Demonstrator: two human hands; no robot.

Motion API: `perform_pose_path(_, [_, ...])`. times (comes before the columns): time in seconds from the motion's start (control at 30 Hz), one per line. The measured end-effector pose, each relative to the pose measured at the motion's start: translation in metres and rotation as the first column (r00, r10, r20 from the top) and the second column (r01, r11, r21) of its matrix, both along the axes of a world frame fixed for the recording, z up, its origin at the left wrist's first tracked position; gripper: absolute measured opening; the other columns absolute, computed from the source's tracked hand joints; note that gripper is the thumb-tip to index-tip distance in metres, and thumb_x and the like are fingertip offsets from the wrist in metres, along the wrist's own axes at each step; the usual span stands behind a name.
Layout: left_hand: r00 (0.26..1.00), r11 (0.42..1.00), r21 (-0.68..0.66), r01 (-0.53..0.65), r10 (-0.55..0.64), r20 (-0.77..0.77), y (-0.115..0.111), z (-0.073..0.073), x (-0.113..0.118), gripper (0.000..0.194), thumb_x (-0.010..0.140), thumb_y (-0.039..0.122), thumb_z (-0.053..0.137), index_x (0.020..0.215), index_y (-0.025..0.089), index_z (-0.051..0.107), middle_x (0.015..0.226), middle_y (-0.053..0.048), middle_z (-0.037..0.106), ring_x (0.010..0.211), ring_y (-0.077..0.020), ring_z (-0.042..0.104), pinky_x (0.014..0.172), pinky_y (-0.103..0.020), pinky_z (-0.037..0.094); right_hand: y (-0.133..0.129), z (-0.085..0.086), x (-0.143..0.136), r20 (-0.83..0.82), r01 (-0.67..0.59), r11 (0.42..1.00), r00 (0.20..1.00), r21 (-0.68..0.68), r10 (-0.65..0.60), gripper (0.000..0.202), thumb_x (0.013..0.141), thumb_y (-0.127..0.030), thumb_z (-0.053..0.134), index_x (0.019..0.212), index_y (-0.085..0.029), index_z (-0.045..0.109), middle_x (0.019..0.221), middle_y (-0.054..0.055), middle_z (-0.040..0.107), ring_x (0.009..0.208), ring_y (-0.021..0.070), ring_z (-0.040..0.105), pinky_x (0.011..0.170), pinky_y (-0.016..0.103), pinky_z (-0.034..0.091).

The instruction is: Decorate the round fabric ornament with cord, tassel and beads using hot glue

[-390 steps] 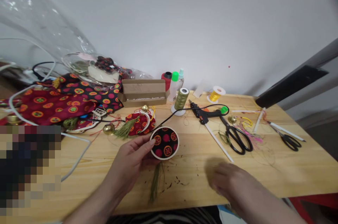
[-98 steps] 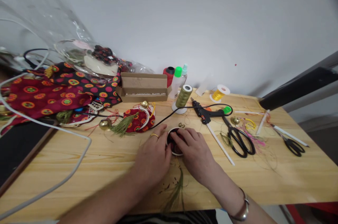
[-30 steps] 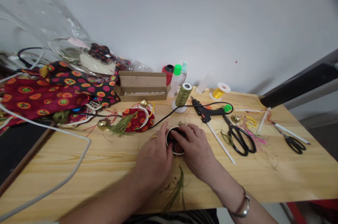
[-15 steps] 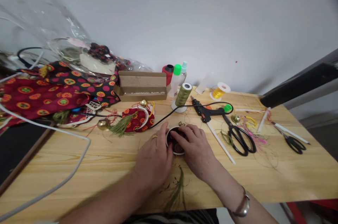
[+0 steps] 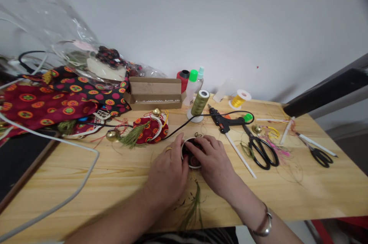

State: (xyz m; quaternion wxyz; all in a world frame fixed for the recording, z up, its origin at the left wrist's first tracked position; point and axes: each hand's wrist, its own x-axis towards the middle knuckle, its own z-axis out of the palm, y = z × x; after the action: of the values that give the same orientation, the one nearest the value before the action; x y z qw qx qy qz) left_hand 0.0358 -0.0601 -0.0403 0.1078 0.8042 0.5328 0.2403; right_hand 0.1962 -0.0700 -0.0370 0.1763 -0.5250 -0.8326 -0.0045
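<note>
Between my hands, on the wooden table, lies a round dark fabric piece with a white rim. My left hand grips its left side, thumb on the fabric and fingers along the rim. From the right, my right hand holds it with fingertips pressed onto the dark fabric. A green tassel hangs from its near side and lies toward the table's front edge. Just beyond to the left is a red patterned pouch with a green tassel and a white crescent.
A black glue gun, black-handled scissors and smaller scissors lie on the right. Behind stand a green thread spool, bottles and an open cardboard box. Patterned fabric and a white cable are left.
</note>
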Motion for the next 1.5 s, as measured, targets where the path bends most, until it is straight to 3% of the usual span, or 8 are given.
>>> perform_pose_path(0.5, [1.000,0.999,0.050,0.011,-0.010,-0.026,-0.002,-0.003,0.000,0.049,0.087,0.016,0.047,0.133,0.007,0.035,0.112,-0.018,0.071,0.091,-0.0277,0.071,0.073,-0.041,0.058,0.000,0.000,-0.001,0.042,-0.004,1.000,0.999,0.021,0.003,0.043,0.082,-0.008,0.057,0.123,-0.020,0.059,0.118,0.012,0.061,0.110,0.0286,0.046,0.081,0.042,0.041])
perform_pose_path(0.67, [1.000,1.000,0.009,0.006,-0.006,-0.005,-0.002,0.001,0.000,0.052,0.086,0.016,0.048,0.135,0.010,0.034,0.109,-0.016,0.072,0.090,-0.0266,0.071,0.073,-0.039,0.057,0.002,0.000,0.004,-0.196,0.023,0.999,0.980,0.039,-0.015,0.045,0.084,-0.002,0.048,0.125,-0.017,0.056,0.116,0.013,0.060,0.108,0.0243,0.050,0.086,0.040,0.045])
perform_pose_path(0.8, [0.999,0.996,0.084,0.016,-0.019,0.030,0.000,0.001,-0.002,0.050,0.086,0.017,0.049,0.133,0.008,0.035,0.112,-0.018,0.070,0.094,-0.0269,0.069,0.076,-0.041,0.057,0.004,0.001,0.011,-0.331,0.098,0.990,0.942,0.105,-0.058,0.036,0.085,-0.002,0.044,0.114,-0.014,0.061,0.105,0.013,0.063,0.098,0.0231,0.054,0.082,0.040,0.047])
perform_pose_path(0.97, [0.985,0.949,0.263,0.175,-0.170,-0.041,0.004,0.000,-0.005,0.036,0.086,0.008,0.045,0.121,0.009,0.053,0.117,-0.016,0.068,0.103,-0.0269,0.063,0.093,-0.046,0.049,0.001,0.000,0.009,-0.260,0.041,0.992,0.966,0.119,-0.009,0.035,0.082,-0.003,0.047,0.109,-0.017,0.065,0.106,0.010,0.066,0.102,0.0243,0.052,0.084,0.041,0.045])
perform_pose_path(1.07, [0.966,0.933,0.256,0.254,-0.231,-0.116,0.003,0.002,-0.006,0.034,0.083,0.007,0.049,0.116,0.009,0.061,0.119,-0.012,0.068,0.103,-0.0295,0.059,0.093,-0.048,0.047,0.000,0.000,0.006,-0.171,0.014,0.992,0.985,0.126,0.008,0.035,0.082,-0.004,0.051,0.113,-0.015,0.064,0.114,0.009,0.066,0.106,0.0257,0.048,0.086,0.042,0.042])
perform_pose_path(1.2, [0.949,0.939,0.197,0.281,-0.241,-0.205,-0.002,0.006,-0.006,0.038,0.081,0.008,0.052,0.117,0.011,0.063,0.123,-0.007,0.068,0.112,-0.0346,0.051,0.089,-0.050,0.046,-0.001,0.001,0.004,-0.087,-0.002,0.992,0.996,0.126,0.013,0.032,0.082,-0.002,0.054,0.110,-0.012,0.065,0.111,0.009,0.068,0.103,0.0253,0.048,0.083,0.039,0.040])
perform_pose_path(1.3, [0.949,0.930,0.239,0.279,-0.228,-0.218,-0.005,0.007,-0.006,0.036,0.081,0.010,0.052,0.114,0.011,0.065,0.119,-0.008,0.070,0.112,-0.0356,0.052,0.086,-0.051,0.045,0.000,0.002,0.005,-0.046,-0.012,0.993,0.999,0.116,0.018,0.033,0.080,-0.001,0.057,0.110,-0.012,0.065,0.108,0.010,0.068,0.102,0.0250,0.049,0.081,0.038,0.039])
perform_pose_path(1.5, [0.959,0.929,0.270,0.252,-0.203,-0.199,-0.005,0.006,-0.005,0.034,0.082,0.010,0.051,0.112,0.010,0.067,0.116,-0.009,0.071,0.107,-0.0357,0.055,0.083,-0.050,0.044,0.000,-0.001,0.006,-0.125,0.002,0.994,0.992,0.112,0.012,0.039,0.080,0.000,0.051,0.114,-0.014,0.064,0.112,0.011,0.067,0.105,0.0253,0.048,0.083,0.040,0.043])
